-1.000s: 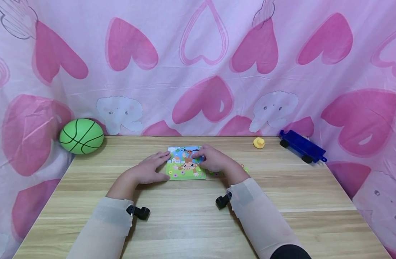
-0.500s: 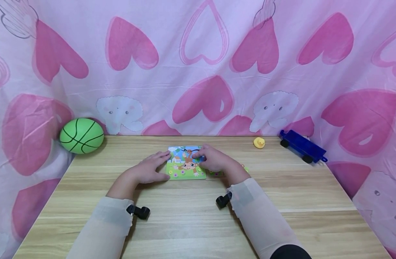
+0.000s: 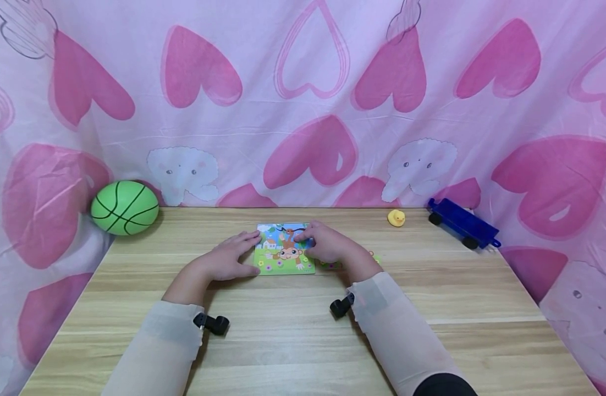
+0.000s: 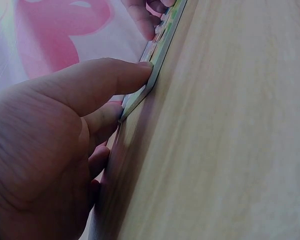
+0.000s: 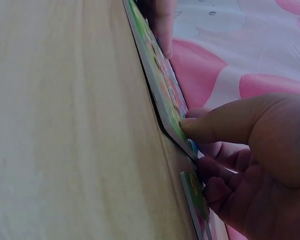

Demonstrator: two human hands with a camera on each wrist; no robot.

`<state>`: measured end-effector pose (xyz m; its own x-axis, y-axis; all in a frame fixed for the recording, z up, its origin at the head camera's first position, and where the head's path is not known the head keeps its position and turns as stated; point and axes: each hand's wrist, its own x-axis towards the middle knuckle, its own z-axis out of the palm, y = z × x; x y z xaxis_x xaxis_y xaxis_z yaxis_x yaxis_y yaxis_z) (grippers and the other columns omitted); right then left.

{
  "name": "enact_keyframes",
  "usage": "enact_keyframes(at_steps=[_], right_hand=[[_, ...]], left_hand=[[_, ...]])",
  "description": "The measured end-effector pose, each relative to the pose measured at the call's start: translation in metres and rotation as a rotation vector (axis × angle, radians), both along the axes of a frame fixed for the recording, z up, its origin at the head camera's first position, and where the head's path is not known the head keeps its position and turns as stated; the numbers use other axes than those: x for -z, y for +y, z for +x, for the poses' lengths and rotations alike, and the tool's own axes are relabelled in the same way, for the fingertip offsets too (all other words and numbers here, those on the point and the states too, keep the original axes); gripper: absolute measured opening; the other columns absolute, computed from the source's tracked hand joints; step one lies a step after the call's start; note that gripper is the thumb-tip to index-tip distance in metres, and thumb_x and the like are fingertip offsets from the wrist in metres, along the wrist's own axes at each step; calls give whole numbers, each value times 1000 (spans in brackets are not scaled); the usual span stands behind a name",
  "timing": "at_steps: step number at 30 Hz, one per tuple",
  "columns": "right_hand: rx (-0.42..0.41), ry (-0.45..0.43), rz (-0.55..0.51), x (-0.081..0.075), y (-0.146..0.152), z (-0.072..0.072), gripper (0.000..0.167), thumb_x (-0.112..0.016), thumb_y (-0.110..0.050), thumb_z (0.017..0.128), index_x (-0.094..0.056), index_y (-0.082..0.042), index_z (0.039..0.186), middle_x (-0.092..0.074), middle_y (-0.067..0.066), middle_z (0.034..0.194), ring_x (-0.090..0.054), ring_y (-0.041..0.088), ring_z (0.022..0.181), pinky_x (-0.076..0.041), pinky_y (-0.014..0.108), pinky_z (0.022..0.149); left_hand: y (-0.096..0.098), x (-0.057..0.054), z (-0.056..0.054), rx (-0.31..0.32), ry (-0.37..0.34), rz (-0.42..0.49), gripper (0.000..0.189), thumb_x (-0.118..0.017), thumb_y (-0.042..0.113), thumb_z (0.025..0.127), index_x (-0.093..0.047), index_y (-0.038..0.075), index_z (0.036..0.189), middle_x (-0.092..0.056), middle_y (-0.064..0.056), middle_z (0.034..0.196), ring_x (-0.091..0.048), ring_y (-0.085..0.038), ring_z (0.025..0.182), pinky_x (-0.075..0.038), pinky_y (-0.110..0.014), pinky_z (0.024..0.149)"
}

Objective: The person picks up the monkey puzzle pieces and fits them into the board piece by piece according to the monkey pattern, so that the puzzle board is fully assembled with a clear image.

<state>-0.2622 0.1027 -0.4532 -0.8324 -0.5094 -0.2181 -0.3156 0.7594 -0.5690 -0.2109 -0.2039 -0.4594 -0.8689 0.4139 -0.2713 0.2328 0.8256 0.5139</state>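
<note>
A flat square picture puzzle (image 3: 283,261) with a monkey, a small house and flowers lies on the wooden table between both hands. My left hand (image 3: 227,259) touches its left side, fingers extended; the left wrist view puts the thumb (image 4: 132,75) at the near corner. On the right side, my right hand (image 3: 330,245) rests its index finger and thumb (image 5: 210,126) on the puzzle, the other fingers bent loosely beside the edge. A loose green puzzle piece (image 5: 192,192) lies just right of it, mostly covered by the right hand in the head view.
A green ball (image 3: 125,208) sits at the table's back left corner. Toward the back right are a small yellow rubber duck (image 3: 396,218) and a blue toy wagon (image 3: 462,224) with black wheels. Behind the table (image 3: 278,341) hangs a pink heart-patterned cloth (image 3: 253,137).
</note>
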Motion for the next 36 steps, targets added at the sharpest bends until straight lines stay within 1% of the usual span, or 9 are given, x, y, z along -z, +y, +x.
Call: enact_keyframes(at_steps=[3, 8, 10, 13, 18, 22, 25, 31, 36], right_hand=[[9, 1, -25, -2, 3, 0, 40, -75, -18, 99, -74, -25, 139, -62, 4, 129, -57, 21, 108, -54, 37, 95], [48, -14, -104, -15, 13, 0, 41, -75, -18, 99, -72, -22, 140, -69, 1, 113, -61, 20, 103, -56, 36, 90], [58, -23, -125, -19, 19, 0, 41, -74, -18, 100, -71, -21, 141, -70, -1, 115, -63, 19, 105, -58, 36, 92], [61, -31, -124, -21, 32, 2, 42, -72, -20, 102, -69, -19, 143, -71, -1, 116, -65, 19, 106, -59, 37, 94], [98, -31, -113, -15, 58, 5, 45, -78, -21, 98, -70, -18, 142, -73, -2, 117, -66, 18, 108, -59, 38, 100], [147, -71, -123, -9, 77, 9, 45, -84, -19, 93, -73, -17, 136, -73, 0, 115, -63, 20, 105, -58, 37, 95], [157, -102, -123, -5, 85, 11, 44, -87, -18, 90, -75, -19, 132, -72, 0, 116, -61, 22, 105, -56, 36, 93], [111, -116, -133, 0, 87, 12, 50, -91, -24, 87, -74, -21, 134, -70, 0, 122, -59, 21, 110, -54, 38, 101], [65, -98, -91, 2, 85, 12, 57, -93, -31, 84, -73, -24, 137, -67, 0, 127, -56, 19, 110, -51, 38, 102]], left_hand=[[0, 1, 0, 1, 1, -1, 93, -74, 53, 95, -28, 27, 171, -15, 3, 183, -7, -39, 170, -14, -72, 133], [0, 2, -2, 5, 8, 2, 93, -74, 54, 95, -28, 27, 171, -15, 5, 183, -7, -38, 170, -15, -72, 133], [0, 2, -2, 7, 11, 4, 93, -74, 53, 95, -28, 27, 171, -15, 5, 183, -7, -38, 170, -15, -72, 133], [1, 2, -3, 9, 13, 4, 93, -74, 53, 95, -28, 27, 171, -15, 5, 183, -7, -38, 170, -15, -72, 133], [1, 3, -3, 13, 18, 3, 93, -74, 53, 95, -28, 27, 171, -15, 5, 183, -7, -38, 170, -15, -72, 133], [1, 3, -3, 15, 15, 5, 93, -73, 53, 95, -28, 26, 172, -15, 4, 183, -7, -39, 170, -14, -72, 133], [1, 2, -2, 12, 14, 4, 93, -73, 52, 95, -28, 25, 171, -15, 3, 183, -7, -39, 170, -14, -71, 133], [1, 1, 0, 18, 15, 2, 92, -72, 52, 95, -28, 23, 171, -16, 0, 183, -8, -41, 169, -15, -72, 133], [0, 2, 0, 11, 10, -4, 92, -72, 52, 95, -28, 26, 171, -15, 2, 183, -7, -39, 170, -15, -71, 133]])
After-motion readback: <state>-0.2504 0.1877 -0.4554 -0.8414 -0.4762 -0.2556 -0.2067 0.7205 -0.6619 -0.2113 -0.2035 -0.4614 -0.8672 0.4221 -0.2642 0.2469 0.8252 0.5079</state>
